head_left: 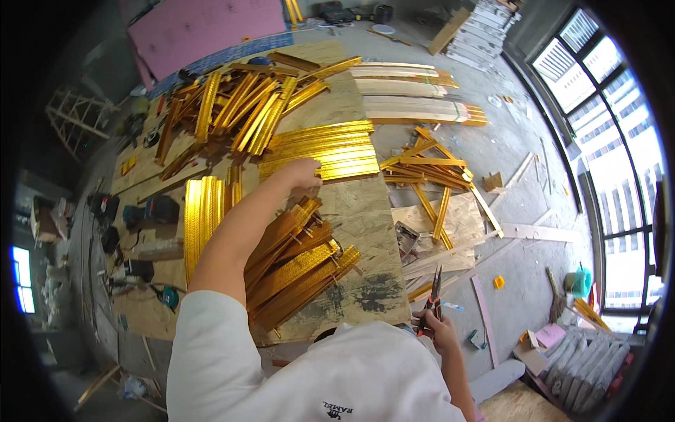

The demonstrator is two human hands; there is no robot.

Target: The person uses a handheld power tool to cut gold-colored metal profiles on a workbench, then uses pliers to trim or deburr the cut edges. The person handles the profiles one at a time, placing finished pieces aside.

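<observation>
My left hand [304, 173] reaches across the worktable, its fingers curled at the near edge of a row of shiny gold moulding strips [344, 149] laid side by side. What those fingers hold, if anything, is hidden. Just below it, a slanted pile of gold strips [292, 278] lies on the table, with thin pins or pegs jutting from some ends. Off the table's right edge, my right hand [437, 329] is closed around long-nose pliers [431, 306] with red and black handles, jaws pointing up and away.
A jumbled heap of gold strips [239, 105] covers the table's far side. More gold strips [202, 218] stand to the left, beside cordless power tools [162, 209]. Gold frame pieces [436, 176] and wood bundles [415, 109] lie right of the table. Scraps litter the floor.
</observation>
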